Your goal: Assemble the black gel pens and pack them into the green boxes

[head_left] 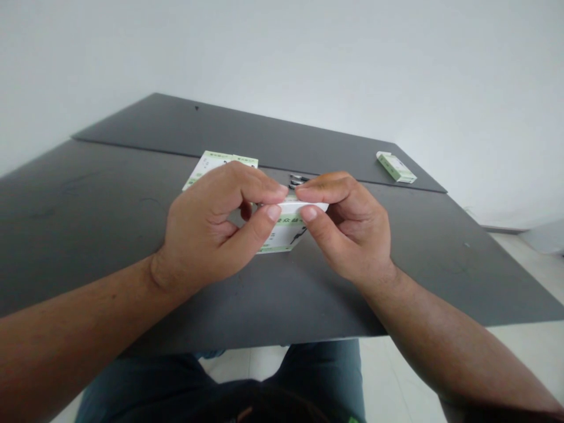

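Between my two hands, over the middle of the dark table, is a small white and green cardboard box [282,236] with dark printing on its face. My left hand [220,217] pinches the left part of its white top edge between thumb and fingers. On the right part of the same edge, the thumb and index finger of my right hand [352,223] are closed in a pinch. Just behind the box lie some dark, shiny slender pieces [296,181], partly covered by my fingers; their kind is unclear.
Flat green and white boxes or cards [207,164] lie behind my left hand, partly hidden by it. Another green and white box [395,168] rests at the far right, its end flap raised. A tiny black bit [196,108] sits on the rear panel of the table [110,247].
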The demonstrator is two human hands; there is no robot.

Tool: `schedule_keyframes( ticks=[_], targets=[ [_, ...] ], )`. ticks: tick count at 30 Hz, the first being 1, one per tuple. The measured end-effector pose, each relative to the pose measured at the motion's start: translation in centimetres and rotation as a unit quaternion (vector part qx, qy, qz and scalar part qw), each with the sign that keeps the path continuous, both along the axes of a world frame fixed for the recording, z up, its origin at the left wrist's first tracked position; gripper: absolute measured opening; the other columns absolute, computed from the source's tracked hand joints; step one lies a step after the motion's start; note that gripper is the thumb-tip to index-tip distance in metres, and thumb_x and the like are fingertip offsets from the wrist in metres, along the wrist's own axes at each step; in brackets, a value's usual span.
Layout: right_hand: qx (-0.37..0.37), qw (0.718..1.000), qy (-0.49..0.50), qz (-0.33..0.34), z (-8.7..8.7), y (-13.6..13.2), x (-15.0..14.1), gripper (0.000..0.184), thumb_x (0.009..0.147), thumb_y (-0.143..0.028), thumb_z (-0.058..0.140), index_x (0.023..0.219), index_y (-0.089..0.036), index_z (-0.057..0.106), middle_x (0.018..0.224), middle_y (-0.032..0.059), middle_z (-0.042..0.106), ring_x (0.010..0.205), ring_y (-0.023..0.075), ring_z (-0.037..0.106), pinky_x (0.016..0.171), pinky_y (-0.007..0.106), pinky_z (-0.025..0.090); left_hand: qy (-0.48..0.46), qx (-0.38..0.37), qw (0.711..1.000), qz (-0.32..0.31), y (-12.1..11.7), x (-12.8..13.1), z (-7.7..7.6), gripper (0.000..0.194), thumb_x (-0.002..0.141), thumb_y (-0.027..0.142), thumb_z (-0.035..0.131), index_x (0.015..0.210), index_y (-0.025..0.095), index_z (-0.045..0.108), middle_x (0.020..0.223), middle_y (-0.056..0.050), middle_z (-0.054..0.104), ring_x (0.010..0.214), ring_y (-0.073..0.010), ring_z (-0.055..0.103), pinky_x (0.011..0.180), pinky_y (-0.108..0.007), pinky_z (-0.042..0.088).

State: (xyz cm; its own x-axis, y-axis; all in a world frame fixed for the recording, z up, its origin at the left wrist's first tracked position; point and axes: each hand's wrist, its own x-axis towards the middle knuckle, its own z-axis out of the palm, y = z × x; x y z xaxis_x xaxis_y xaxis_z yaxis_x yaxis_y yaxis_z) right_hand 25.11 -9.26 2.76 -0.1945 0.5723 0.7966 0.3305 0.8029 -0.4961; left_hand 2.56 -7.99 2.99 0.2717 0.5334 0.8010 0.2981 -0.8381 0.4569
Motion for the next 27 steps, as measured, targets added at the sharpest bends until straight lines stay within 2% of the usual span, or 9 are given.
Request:
schedule_keyframes(
  ticks=[4,8,13,16,19,21,22,24,27],
  targets=[
    [0.033,0.999,-0.030,-0.006,-0.2,0.3,0.5,0.018,0.105,-0.026,0.078,0.121,-0.033,0.083,0.120,0.0038,0.084,0.114,0.0245,0.078,0.094,0.044,0.067,0.015,0.015,1.000,-0.013,0.5,-0.4,0.0,0.007,0.107,0.030,0.070,0.107,0.034,0.076,0.115,0.000,0.086,0.109,-0.0248,0.080,0.096,-0.048,0.070],
    [0.061,0.997,-0.056,0.008,-0.4,0.5,0.9,0.028,0.102,-0.018,0.080,0.126,-0.031,0.083,0.126,0.0066,0.083,0.120,0.0263,0.078,0.102,0.048,0.065,0.050,0.094,0.993,-0.043,1.5,-0.9,-0.4,0.021,0.099,0.018,0.078,0.112,0.034,0.076,0.122,-0.001,0.085,0.113,-0.0247,0.081,0.104,-0.047,0.069],
    [0.069,0.995,-0.073,-0.003,-0.5,0.2,1.0,0.030,0.105,-0.018,0.074,0.131,-0.033,0.082,0.127,0.0050,0.083,0.124,0.0274,0.078,0.109,0.053,0.064,0.061,0.169,0.983,-0.028,2.2,-0.9,-1.1,0.029,0.097,0.013,0.079,0.119,0.030,0.071,0.124,-0.004,0.084,0.113,-0.0226,0.080,0.102,-0.042,0.069],
    [0.060,0.994,-0.087,-0.023,-1.7,0.1,1.3,0.043,0.107,-0.022,0.072,0.147,-0.036,0.074,0.140,0.0059,0.079,0.130,0.0298,0.075,0.108,0.053,0.066,0.052,0.163,0.985,-0.020,2.4,-0.9,-1.8,0.032,0.099,0.015,0.077,0.126,0.030,0.069,0.129,-0.005,0.082,0.119,-0.0241,0.079,0.108,-0.045,0.067],
    [-0.024,0.996,-0.089,-0.016,-3.3,0.5,1.9,0.072,0.107,-0.030,0.072,0.173,-0.039,0.045,0.157,0.0093,0.068,0.119,0.0277,0.077,0.088,0.043,0.071,0.049,0.135,0.990,-0.018,2.7,-1.0,-2.6,0.042,0.099,0.016,0.076,0.136,0.031,0.065,0.133,-0.006,0.079,0.123,-0.0260,0.077,0.109,-0.048,0.067],
    [-0.109,0.988,-0.110,-0.007,-4.0,0.9,2.1,0.089,0.105,-0.034,0.074,0.180,-0.036,0.027,0.159,0.0124,0.065,0.104,0.0245,0.078,0.080,0.040,0.070,0.044,0.113,0.992,-0.018,3.1,-1.1,-3.3,0.045,0.098,0.017,0.077,0.139,0.031,0.065,0.132,-0.006,0.078,0.122,-0.0261,0.076,0.099,-0.042,0.069],
    [-0.152,0.980,-0.131,-0.006,-4.2,1.1,2.1,0.093,0.103,-0.034,0.075,0.180,-0.033,0.024,0.155,0.0136,0.068,0.099,0.0238,0.079,0.080,0.040,0.069,0.034,0.099,0.994,-0.015,3.2,-1.1,-3.6,0.044,0.098,0.018,0.077,0.138,0.030,0.065,0.132,-0.006,0.077,0.121,-0.0259,0.076,0.093,-0.039,0.070],
    [-0.231,0.954,-0.189,-0.009,-4.2,1.3,1.9,0.087,0.099,-0.034,0.077,0.174,-0.025,0.032,0.139,0.0135,0.076,0.096,0.0256,0.079,0.083,0.043,0.067,0.001,0.060,0.998,-0.006,3.6,-1.1,-4.2,0.039,0.100,0.021,0.077,0.137,0.030,0.068,0.132,-0.007,0.075,0.117,-0.0250,0.076,0.086,-0.035,0.070],
    [-0.296,0.926,-0.233,-0.021,-4.0,1.5,1.5,0.054,0.098,-0.038,0.074,0.147,-0.022,0.057,0.122,0.0119,0.081,0.098,0.0298,0.078,0.088,0.049,0.064,-0.050,-0.017,0.999,-0.004,4.3,-1.2,-4.6,0.034,0.103,0.028,0.076,0.136,0.030,0.068,0.135,-0.008,0.074,0.110,-0.0231,0.078,0.084,-0.035,0.070]
  ],
)
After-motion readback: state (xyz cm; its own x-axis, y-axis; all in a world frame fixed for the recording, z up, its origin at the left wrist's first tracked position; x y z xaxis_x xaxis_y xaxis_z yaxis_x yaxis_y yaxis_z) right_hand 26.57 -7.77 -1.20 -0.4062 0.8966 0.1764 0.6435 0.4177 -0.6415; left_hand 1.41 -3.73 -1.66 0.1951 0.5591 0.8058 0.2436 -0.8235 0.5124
